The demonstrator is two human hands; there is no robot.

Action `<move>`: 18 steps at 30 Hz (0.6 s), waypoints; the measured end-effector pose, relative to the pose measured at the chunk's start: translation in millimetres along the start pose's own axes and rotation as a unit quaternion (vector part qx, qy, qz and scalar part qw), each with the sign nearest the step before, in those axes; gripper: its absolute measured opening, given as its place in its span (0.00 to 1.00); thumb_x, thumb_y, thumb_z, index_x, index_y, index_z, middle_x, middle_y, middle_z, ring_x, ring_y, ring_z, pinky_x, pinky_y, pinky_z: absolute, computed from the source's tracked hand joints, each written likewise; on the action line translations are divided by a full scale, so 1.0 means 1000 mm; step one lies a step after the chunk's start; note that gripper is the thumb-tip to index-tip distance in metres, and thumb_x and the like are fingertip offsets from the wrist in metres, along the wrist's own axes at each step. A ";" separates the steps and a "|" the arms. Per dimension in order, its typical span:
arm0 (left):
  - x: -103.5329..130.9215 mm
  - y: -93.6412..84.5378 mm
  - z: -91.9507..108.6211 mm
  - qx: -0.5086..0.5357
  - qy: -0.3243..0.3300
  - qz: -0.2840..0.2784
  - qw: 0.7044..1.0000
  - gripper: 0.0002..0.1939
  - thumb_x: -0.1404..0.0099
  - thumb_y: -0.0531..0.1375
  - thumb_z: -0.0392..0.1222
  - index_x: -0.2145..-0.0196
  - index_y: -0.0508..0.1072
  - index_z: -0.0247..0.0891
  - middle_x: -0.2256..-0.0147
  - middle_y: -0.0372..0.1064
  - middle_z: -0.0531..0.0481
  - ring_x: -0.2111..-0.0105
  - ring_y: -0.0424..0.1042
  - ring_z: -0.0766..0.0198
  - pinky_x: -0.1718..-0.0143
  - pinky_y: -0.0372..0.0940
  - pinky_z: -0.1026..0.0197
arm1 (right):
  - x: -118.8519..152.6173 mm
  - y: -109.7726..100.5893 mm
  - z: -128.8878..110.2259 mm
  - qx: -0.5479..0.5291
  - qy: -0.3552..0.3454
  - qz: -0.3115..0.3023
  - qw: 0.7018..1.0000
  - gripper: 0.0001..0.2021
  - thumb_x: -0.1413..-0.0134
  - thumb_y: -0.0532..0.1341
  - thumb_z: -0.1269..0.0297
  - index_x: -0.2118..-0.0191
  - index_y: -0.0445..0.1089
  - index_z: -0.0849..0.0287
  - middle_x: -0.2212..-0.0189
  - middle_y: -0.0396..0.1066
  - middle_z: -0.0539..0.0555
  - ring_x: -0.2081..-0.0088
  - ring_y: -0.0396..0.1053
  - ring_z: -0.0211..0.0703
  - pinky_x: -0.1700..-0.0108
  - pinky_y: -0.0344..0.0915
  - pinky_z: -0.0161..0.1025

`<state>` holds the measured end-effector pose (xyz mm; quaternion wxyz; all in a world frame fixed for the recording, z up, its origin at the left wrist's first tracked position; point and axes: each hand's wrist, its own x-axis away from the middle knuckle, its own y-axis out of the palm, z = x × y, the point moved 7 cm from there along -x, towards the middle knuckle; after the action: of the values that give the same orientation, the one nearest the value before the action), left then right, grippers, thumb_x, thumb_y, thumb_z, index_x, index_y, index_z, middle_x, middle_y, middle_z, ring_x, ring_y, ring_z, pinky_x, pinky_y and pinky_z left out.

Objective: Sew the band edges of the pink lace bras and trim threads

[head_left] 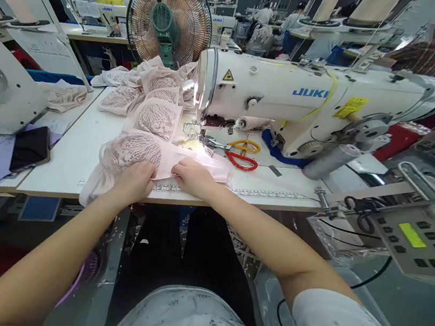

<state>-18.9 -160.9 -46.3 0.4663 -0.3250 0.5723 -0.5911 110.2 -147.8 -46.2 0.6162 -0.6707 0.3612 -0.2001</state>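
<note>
A pale pink lace bra (136, 146) lies at the front of the sewing table, its band running right under the sewing machine (268, 86). My left hand (136, 179) is closed on the bra's near edge just below the lace cup. To its right, my right hand (193, 178) grips the band's edge with fingers bent, a short gap between the hands. The fingertips are partly hidden in the fabric. Behind the band, close to the needle area, lie red-handled scissors (242, 161) and a yellow-handled pair (249, 146).
More lace bras (164, 82) are heaped behind, before a large fan (169, 16). A printed ruler strip (273, 195) runs along the table's front edge. A grey thread cone (333, 160) and control panel (421, 237) stand right; a phone (32, 149) lies left.
</note>
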 end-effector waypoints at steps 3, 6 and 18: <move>0.000 0.002 -0.002 0.016 0.000 0.018 1.000 0.06 0.45 0.52 0.32 0.71 0.67 0.39 0.68 0.67 0.48 0.65 0.69 0.56 0.69 0.63 0.58 | -0.001 0.003 0.002 0.016 0.011 0.012 1.000 0.10 0.44 0.53 0.77 0.63 0.71 0.60 0.65 0.69 0.56 0.61 0.64 0.46 0.69 0.54 0.38; 0.002 0.002 -0.005 0.049 0.026 0.028 0.998 0.09 0.44 0.52 0.31 0.71 0.70 0.39 0.66 0.68 0.49 0.63 0.70 0.59 0.65 0.65 0.59 | 0.003 0.005 0.004 0.032 0.012 0.027 0.999 0.11 0.42 0.51 0.77 0.63 0.70 0.61 0.65 0.68 0.57 0.63 0.62 0.46 0.70 0.51 0.38; 0.011 0.003 -0.005 0.058 0.180 0.052 0.981 0.17 0.34 0.50 0.36 0.60 0.79 0.41 0.63 0.71 0.47 0.62 0.69 0.60 0.60 0.67 0.57 | 0.034 -0.006 0.011 0.080 -0.029 0.045 0.995 0.12 0.41 0.50 0.79 0.64 0.70 0.62 0.59 0.70 0.59 0.60 0.62 0.46 0.64 0.55 0.38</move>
<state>-26.9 -168.5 -51.2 0.4031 -0.1557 0.6280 -0.6472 141.5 -165.3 -47.8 0.6867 -0.6076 0.3558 -0.1809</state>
